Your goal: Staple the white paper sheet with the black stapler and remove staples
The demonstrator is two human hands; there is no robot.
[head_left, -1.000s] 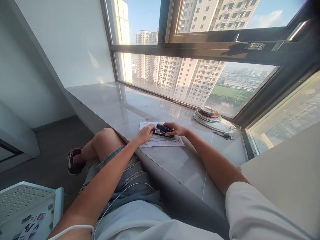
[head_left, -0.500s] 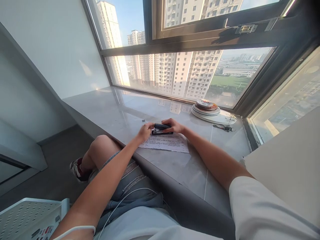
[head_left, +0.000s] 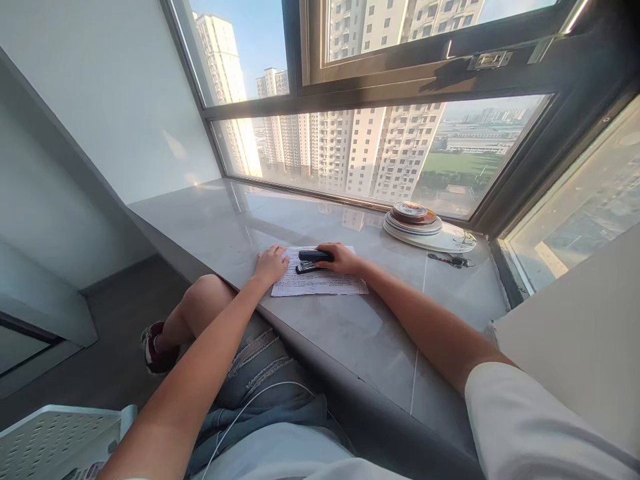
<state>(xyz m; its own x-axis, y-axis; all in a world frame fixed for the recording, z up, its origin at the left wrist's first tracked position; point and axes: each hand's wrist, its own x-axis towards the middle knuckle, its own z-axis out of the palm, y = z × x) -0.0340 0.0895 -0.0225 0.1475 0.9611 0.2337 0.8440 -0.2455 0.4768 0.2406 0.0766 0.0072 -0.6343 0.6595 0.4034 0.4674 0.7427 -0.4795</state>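
Note:
A printed sheet of paper (head_left: 320, 283) lies on the grey stone window ledge (head_left: 350, 327). A black stapler (head_left: 311, 259) rests on the sheet's far edge. My right hand (head_left: 341, 259) is closed around the stapler's right end. My left hand (head_left: 271, 265) lies flat on the paper's left part, fingers spread, a short way left of the stapler.
A stack of plates (head_left: 419, 224) stands at the back right of the ledge, with a bunch of keys (head_left: 453, 260) in front of it. My bent knee (head_left: 210, 300) is beside the ledge's front edge. A white perforated rack (head_left: 55, 440) sits at the lower left.
My left hand has let go of the stapler's left end and now lies flat on the paper. The stapler has been lowered onto the sheet, still in my right hand.

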